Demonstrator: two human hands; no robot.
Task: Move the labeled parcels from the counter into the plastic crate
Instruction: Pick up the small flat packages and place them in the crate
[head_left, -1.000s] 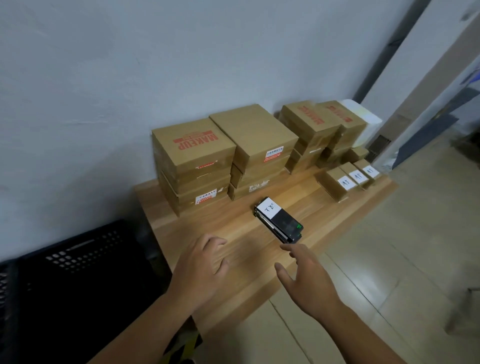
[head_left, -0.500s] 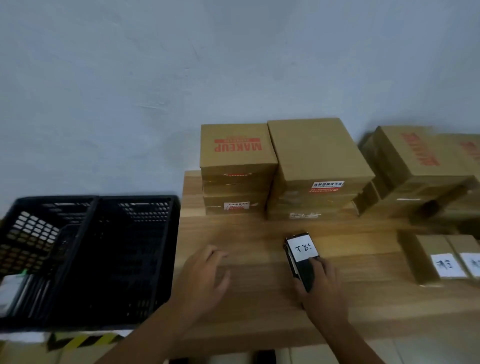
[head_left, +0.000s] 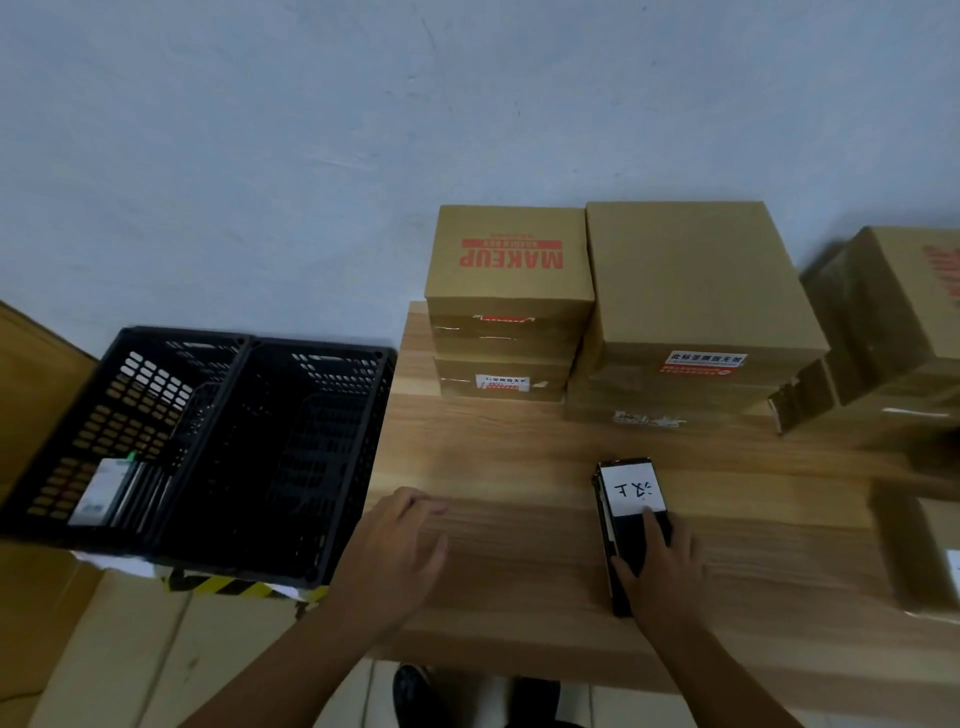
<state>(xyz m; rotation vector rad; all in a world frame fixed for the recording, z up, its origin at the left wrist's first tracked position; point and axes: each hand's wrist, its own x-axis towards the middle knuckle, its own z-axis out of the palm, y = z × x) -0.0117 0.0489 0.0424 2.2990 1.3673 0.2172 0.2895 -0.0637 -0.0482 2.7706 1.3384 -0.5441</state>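
Note:
A small black parcel (head_left: 629, 499) with a white handwritten label lies on the wooden counter (head_left: 519, 457). My right hand (head_left: 660, 566) lies over its near end, thumb down its left side and fingers on top, gripping it. My left hand (head_left: 400, 556) rests on the counter near its left edge, fingers loosely curled, holding nothing. The black plastic crate (head_left: 218, 447) stands left of the counter, with a white-labelled item (head_left: 101, 491) in its left compartment.
Stacked brown cardboard boxes (head_left: 509, 301) marked MAKEUP line the wall behind the parcel, with more boxes (head_left: 893, 332) to the right. Small brown labelled parcels (head_left: 919, 551) lie at the right edge. Cardboard (head_left: 31, 415) and a yellow-black striped edge (head_left: 228, 587) lie under the crate.
My right hand reached the black parcel and closed over its near end. The view swung left, bringing the crate into sight. My left hand stayed on the counter.

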